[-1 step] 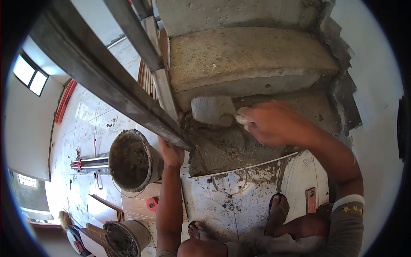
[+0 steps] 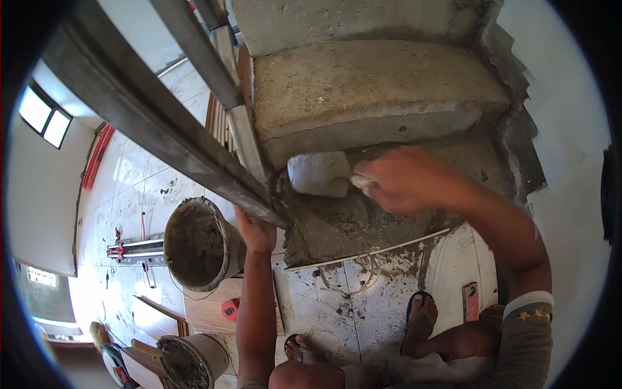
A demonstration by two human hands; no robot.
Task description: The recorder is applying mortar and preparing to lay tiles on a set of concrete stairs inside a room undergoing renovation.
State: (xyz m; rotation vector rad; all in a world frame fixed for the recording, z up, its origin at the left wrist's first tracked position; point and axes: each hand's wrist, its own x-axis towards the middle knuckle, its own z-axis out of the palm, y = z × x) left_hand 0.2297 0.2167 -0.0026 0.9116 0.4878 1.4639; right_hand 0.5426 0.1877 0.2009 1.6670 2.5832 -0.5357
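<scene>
My right hand is closed around the handle of a trowel. The trowel's broad grey blade, slightly smeared by motion, hangs over wet mortar on the lowest step. My left hand is at the step's left end, against the foot of a slanting metal post. The post hides most of its fingers, so their grip cannot be made out. A thin pale strip runs along the step's curved front edge.
Above is a bare concrete step. On the left stand a mortar-coated bucket and a smaller bucket. A red tape measure, a tile cutter and a red-faced bar lie on the floor. A white wall rises at right.
The trowel and my right hand have shifted slightly left, and the blade sits a little lower. My left hand remains by the post's foot.
</scene>
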